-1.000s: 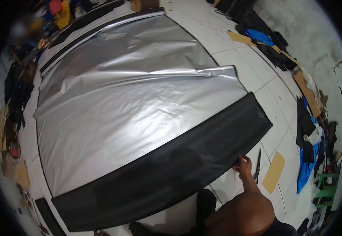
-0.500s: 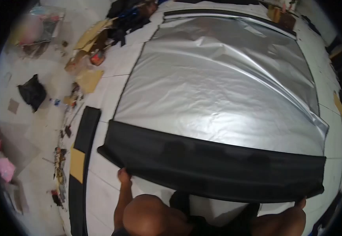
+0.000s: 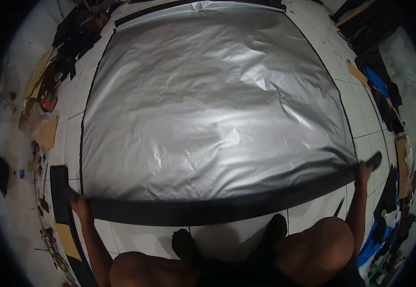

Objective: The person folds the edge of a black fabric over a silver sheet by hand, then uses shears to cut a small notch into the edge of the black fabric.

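A large sheet with a wrinkled silver face (image 3: 193,105) lies spread over the floor in front of me. Along its near side runs a long black edge (image 3: 208,213), sagging slightly in the middle between my hands. My left hand (image 3: 80,205) is closed around the left end of that edge, fingers partly blurred. At the other end, my right hand (image 3: 365,170) grips the black edge, and a short tip sticks out past it. The sheet's far end (image 3: 203,9) is rolled or folded, showing black and silver.
White floor tiles (image 3: 146,237) lie under the sheet. A black strip (image 3: 59,191) with a tan piece (image 3: 67,240) is at the left. Cardboard and scraps (image 3: 38,76) lie along the left; black and blue material (image 3: 378,83) lies at the right. My knees and feet (image 3: 184,241) are close to the edge.
The view has turned rightward. The near black band now shows much narrower, with its right end higher in view. The silver face's large diagonal fold has flattened. Both hands still hold the edge.
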Action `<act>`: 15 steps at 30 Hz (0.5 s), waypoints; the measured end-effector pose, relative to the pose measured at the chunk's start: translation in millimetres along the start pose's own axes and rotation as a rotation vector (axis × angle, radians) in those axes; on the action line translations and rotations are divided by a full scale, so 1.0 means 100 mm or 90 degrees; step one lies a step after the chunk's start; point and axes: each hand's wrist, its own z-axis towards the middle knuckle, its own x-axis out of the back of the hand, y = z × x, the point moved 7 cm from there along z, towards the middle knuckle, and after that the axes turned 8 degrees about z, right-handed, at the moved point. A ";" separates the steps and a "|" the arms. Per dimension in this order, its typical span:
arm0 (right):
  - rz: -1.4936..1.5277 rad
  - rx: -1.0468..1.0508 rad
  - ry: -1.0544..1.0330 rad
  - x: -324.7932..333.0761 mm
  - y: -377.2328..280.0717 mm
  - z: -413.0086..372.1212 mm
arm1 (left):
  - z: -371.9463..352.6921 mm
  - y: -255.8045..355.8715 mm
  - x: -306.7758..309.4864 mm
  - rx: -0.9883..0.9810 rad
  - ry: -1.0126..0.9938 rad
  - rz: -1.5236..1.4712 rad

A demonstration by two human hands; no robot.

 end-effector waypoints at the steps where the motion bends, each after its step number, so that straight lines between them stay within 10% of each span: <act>1: -0.134 0.192 0.027 -0.33 0.08 0.22 | -0.11 0.31 -0.34 0.014 -0.008 -0.053; 4: -0.104 0.258 -0.078 -0.91 -0.44 -0.50 | 0.16 0.18 -0.87 -0.296 0.184 0.307; 10: -0.232 0.616 -0.267 -1.13 -0.61 -2.64 | -1.95 0.11 -1.53 -0.562 -0.135 0.580; 15: -0.169 0.601 -0.371 -1.31 -0.53 -2.79 | -2.08 -0.20 -1.77 -0.510 -0.234 0.555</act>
